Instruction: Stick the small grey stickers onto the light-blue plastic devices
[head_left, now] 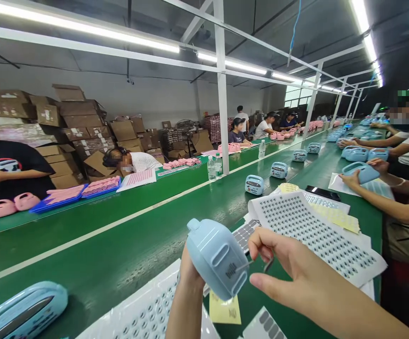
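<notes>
My left hand [191,268] grips a light blue, rounded plastic case [211,252] from behind and below, tilted above the bench; most of its fingers are hidden. The case shows two raised feet-like bars and a small dark printed mark between them. My right hand [296,263] is just right of the case, fingers curled round thin metal tweezers [245,267]. Their tip reaches the case beside the mark. Under and beside my hands lie a sheet of round eye-like stickers [148,306], a yellow slip [224,308] and a sheet of grey stickers [265,325].
Another blue case [24,308] lies at the lower left. A large curled sticker sheet [310,230] spreads to the right. Several blue cases [254,185] stand along the green conveyor [137,226]. A co-worker's hands [357,181] hold a case at right. Bottles [211,168] stand by a post.
</notes>
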